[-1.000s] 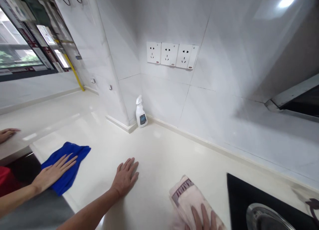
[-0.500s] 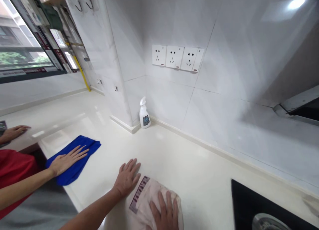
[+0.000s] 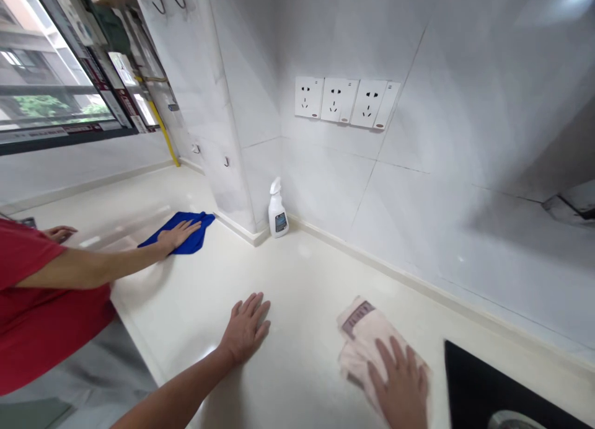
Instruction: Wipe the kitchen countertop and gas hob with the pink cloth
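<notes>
My right hand (image 3: 403, 379) lies flat on a folded pinkish-white towel (image 3: 357, 330) with a dark patterned band, its fingers spread over the cloth. The towel rests on the white countertop (image 3: 297, 336), left of the black cooktop (image 3: 493, 385). To the left, my left hand (image 3: 246, 330) rests palm down on the bare counter, fingers stretched out and holding nothing. Beyond both hands a white spray bottle (image 3: 279, 215) stands upright in the wall corner.
At the left, a co-worker in a red shirt (image 3: 51, 311) presses a hand (image 3: 181, 234) on a blue cloth (image 3: 188, 246) beside the wall pillar (image 3: 232, 187). Wall sockets (image 3: 346, 103) sit above the counter. A yellow pipe (image 3: 165, 134) runs down near the window.
My right hand and the towel have moved right, toward the cooktop. My left hand has barely moved. The co-worker's hand and blue cloth have slid farther away, up to the pillar.
</notes>
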